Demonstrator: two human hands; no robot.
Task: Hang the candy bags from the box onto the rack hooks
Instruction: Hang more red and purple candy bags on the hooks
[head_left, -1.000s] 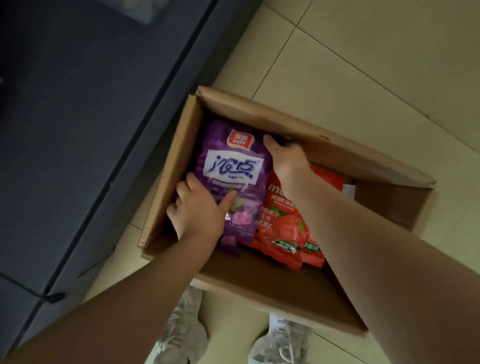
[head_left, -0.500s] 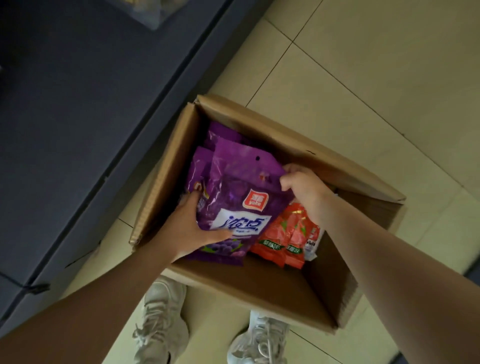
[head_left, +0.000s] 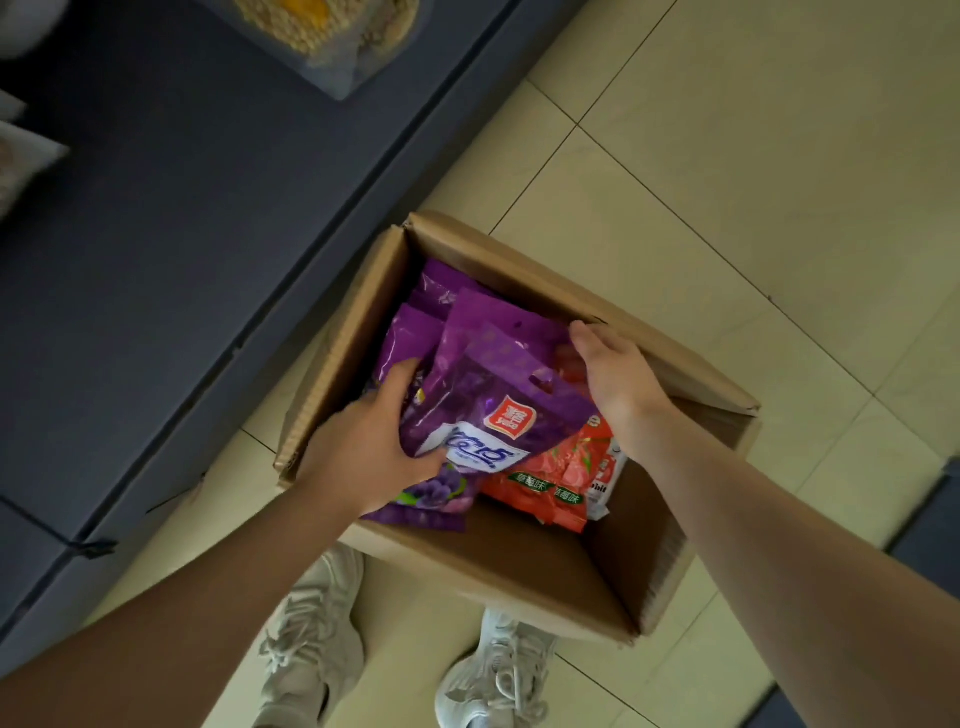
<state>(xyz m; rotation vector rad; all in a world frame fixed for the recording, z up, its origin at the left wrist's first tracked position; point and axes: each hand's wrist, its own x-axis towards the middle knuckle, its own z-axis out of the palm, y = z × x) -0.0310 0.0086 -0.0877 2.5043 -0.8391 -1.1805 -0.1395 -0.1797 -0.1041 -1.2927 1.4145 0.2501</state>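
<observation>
An open cardboard box (head_left: 524, 262) stands on the tiled floor. Inside it, several purple candy bags (head_left: 498, 384) lie stacked and fanned, each with a hang hole near its top. Red candy bags (head_left: 550, 480) lie beside and under them on the right. My left hand (head_left: 363, 447) grips the lower left of the purple stack, thumb across the front of the top bag. My right hand (head_left: 613, 374) lies flat with fingers stretched out along the stack's right edge, near the box's far wall; its thumb is hidden. No rack hooks are visible.
A dark blue rack base (head_left: 182, 260) runs along the left, touching the box's left side. A clear bag of yellowish snacks (head_left: 332, 36) hangs at the top. My two light shoes (head_left: 311, 639) stand just in front of the box. Tiled floor spreads to the right.
The purple bags have been raised and fanned out from lying flat. My right hand went from pinching the top bag's corner to lying flat along its edge. The view has drawn back.
</observation>
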